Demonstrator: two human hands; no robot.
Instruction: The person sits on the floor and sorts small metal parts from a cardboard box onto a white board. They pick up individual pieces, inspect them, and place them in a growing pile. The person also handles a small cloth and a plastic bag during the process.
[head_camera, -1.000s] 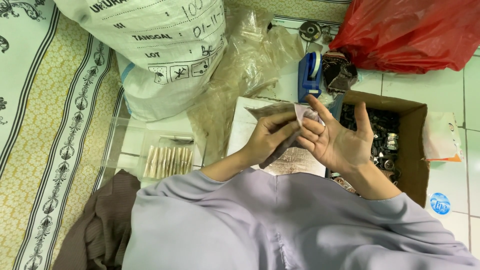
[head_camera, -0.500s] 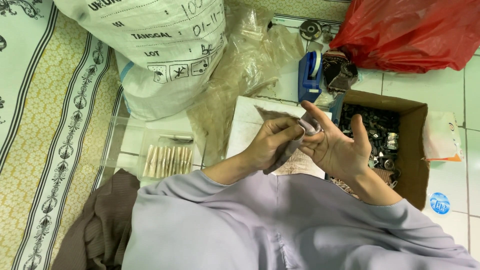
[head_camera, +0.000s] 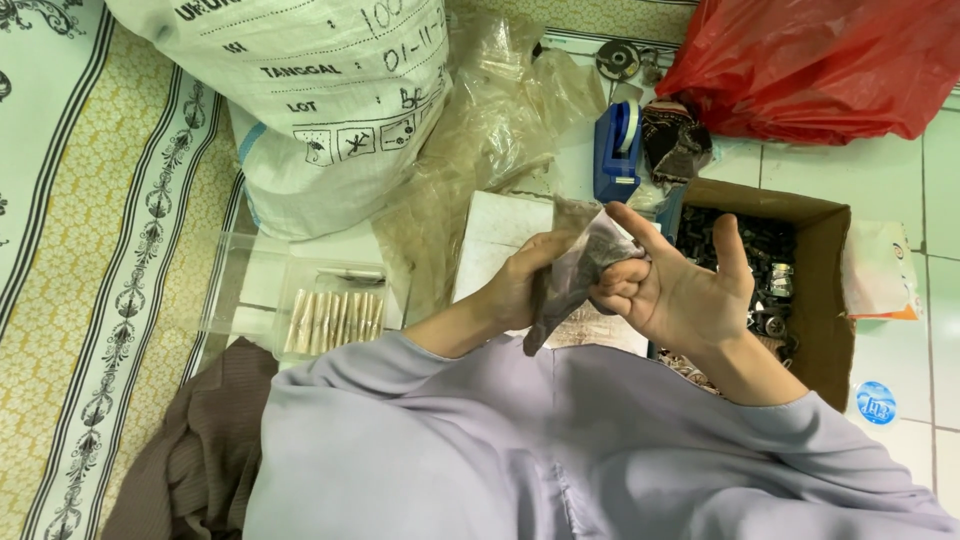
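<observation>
A small clear plastic bag (head_camera: 575, 275) filled with dark small parts is held between both hands above a white sheet (head_camera: 500, 235). My left hand (head_camera: 520, 290) grips the bag from its left side. My right hand (head_camera: 675, 290) has its lower fingers curled onto the bag's upper right edge, with the index finger and thumb stretched out. To the right of the hands, a brown cardboard box (head_camera: 825, 300) holds several dark metal parts.
A big white woven sack (head_camera: 300, 110) and crumpled clear plastic (head_camera: 490, 130) lie ahead. A blue tape dispenser (head_camera: 618, 150) stands by a red plastic bag (head_camera: 820, 65). A clear tray (head_camera: 300, 315) with several pale sticks sits left. Patterned mat at far left.
My right hand, held open with fingers spread a second ago, has curled its fingers onto the bag's top edge. The left hand keeps its hold on the bag.
</observation>
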